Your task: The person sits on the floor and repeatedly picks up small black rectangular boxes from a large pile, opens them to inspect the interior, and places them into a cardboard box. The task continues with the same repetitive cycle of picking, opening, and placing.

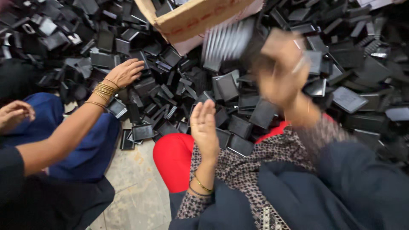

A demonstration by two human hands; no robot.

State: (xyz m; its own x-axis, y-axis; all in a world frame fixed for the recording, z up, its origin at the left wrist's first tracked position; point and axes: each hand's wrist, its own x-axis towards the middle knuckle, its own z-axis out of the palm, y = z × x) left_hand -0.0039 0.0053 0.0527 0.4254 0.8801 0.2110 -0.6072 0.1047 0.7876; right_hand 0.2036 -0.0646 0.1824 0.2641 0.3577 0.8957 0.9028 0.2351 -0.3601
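Left hand (204, 127) open and empty, blurred right hand (281, 72) unclear, above black plastic pieces (238, 125) beside cardboard box (196, 17).

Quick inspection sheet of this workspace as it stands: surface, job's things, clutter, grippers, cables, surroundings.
Surface: stone floor, pale, partly bare.
Job's things: heap of black square plastic parts; right hand raised over it, blurred, hold unclear; a blurred ribbed part beside it.
Clutter: torn cardboard box on the heap.
Grippers: left hand open, edge-on, holding nothing.
Cables: nothing seen.
Surroundings: co-worker's hand with bangles resting on the parts.
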